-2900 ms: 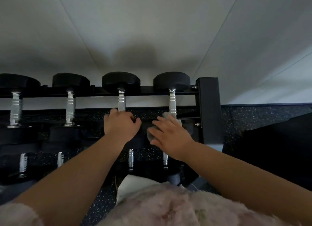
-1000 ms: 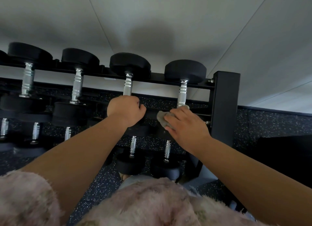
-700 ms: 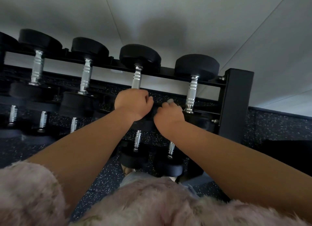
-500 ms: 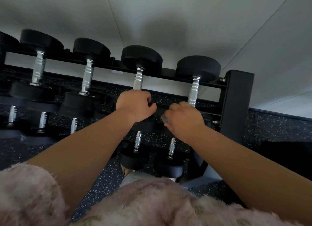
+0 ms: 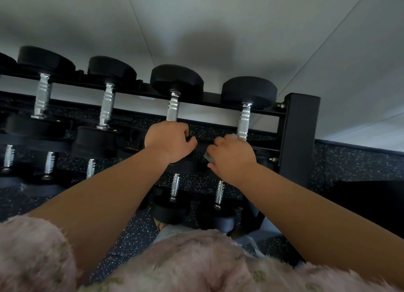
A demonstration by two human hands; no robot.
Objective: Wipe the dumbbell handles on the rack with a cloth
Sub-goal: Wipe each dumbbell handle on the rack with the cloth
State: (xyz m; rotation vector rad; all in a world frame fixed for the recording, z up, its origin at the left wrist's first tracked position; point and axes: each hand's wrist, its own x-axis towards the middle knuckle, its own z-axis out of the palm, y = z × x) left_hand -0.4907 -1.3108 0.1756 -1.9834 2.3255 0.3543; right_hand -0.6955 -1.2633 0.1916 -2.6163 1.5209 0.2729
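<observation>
The right hand (image 5: 232, 155) is curling its fingers tightly around a small grey cloth (image 5: 209, 158), bunching it against the lower end of the nearest handle (image 5: 243, 122). This is the chrome bar just left of the black upright post (image 5: 300, 138). Only scraps of the cloth are showing, at the thumb and by the fingertips.

The left hand (image 5: 168, 141) is gripping the lower part of the second handle (image 5: 173, 110) in a fist, one place further left of the post. Both dumbbells are lying across the top tier of the rack (image 5: 213, 97), with their far black heads resting on its rear rail. Two more handles are sitting further left of the post. The lower dumbbells (image 5: 170, 211) are showing below and left of the post, over a dark speckled floor (image 5: 131, 243).

The cloth is looking soft, thin and light, so it should be folding easily round a bar. The dumbbells are probably heavy and rigid, better wiped where they lie than lifted. The chrome is looking smooth and perhaps slippery, with ringed grooves that may be holding grime. The likely best hold is the cloth wrapped round the middle of the bar, with the other hand steadying.

No brand, label, weight marking or other writing is showing clearly enough to read.
</observation>
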